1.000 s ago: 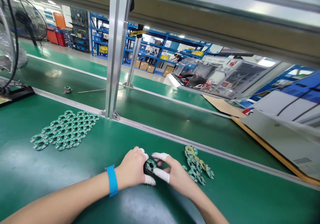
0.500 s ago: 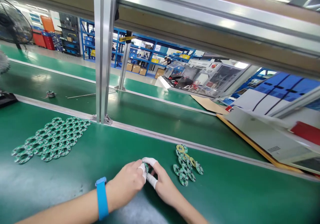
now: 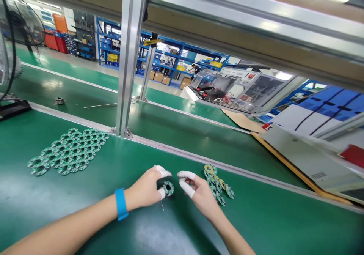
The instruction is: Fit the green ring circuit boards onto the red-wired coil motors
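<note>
Between my two hands a green ring-shaped board shows its round face, with a thin wire hanging below it. My left hand, with white finger covers and a blue wristband, has thumb and forefinger apart at the ring's left side; the thumb tip is beside its edge. To the right of the ring, my right hand wears white covers too, its fingers parted and holding nothing. A loose pile of green and yellow rings lies just beyond my right hand. At the left, many green rings lie flat in close rows.
An aluminium post rises from the rail behind the green table. On the far strip sit a small wound part and a thin rod. A grey panel leans at the right; a fan stands at the far left.
My hands have moved apart, my right hand rightward. The ring that was between my fingers now shows its face. The view has shifted slightly.
</note>
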Motion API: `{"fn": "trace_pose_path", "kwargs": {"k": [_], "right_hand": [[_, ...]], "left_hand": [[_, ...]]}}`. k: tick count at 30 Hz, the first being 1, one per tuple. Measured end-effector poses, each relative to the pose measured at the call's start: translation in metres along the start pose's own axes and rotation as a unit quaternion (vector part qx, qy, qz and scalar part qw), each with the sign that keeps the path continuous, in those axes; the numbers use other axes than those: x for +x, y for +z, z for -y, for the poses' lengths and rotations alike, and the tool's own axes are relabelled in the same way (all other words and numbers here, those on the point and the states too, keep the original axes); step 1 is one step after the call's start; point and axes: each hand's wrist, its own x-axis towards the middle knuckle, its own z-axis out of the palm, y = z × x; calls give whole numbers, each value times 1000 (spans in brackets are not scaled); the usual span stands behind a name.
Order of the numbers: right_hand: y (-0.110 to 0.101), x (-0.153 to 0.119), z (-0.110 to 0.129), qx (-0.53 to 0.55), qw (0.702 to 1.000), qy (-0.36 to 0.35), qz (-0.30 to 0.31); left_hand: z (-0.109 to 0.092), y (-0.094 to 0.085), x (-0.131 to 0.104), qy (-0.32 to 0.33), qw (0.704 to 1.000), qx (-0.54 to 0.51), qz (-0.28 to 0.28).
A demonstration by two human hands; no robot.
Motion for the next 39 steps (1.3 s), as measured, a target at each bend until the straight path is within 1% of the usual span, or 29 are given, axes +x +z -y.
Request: {"fn": "trace_pose_path", "kwargs": {"k": [2, 4, 8, 12, 17, 21, 26, 30, 35, 39], "right_hand": [[4, 1, 2, -18, 1000, 0, 2], [9, 0, 4, -41, 999, -6, 8], [16, -1, 7, -86, 996, -29, 14], [18, -3, 11, -145, 988, -46, 15], [20, -7, 15, -250, 966, -67, 17], [21, -10, 16, -308, 948, -81, 22], [23, -14, 15, -334, 937, -105, 7], [23, -15, 12, -330, 935, -127, 9], [21, -15, 9, -329, 935, -131, 5], [21, -16, 6, -357, 922, -149, -7]], "left_hand": [[2, 1, 2, -54, 997, -45, 24], [4, 4, 3, -72, 995, -58, 39], [4, 10, 3, -44, 998, -45, 24], [2, 11, 2, -33, 999, -20, 17], [-1, 12, 2, -11, 999, 31, 25], [-3, 14, 2, -14, 998, 56, 29], [-4, 16, 3, -28, 997, 61, 32], [-2, 18, 3, -27, 996, 77, 28], [-1, 20, 2, -21, 997, 76, 21], [-2, 21, 1, -14, 997, 70, 16]]}}
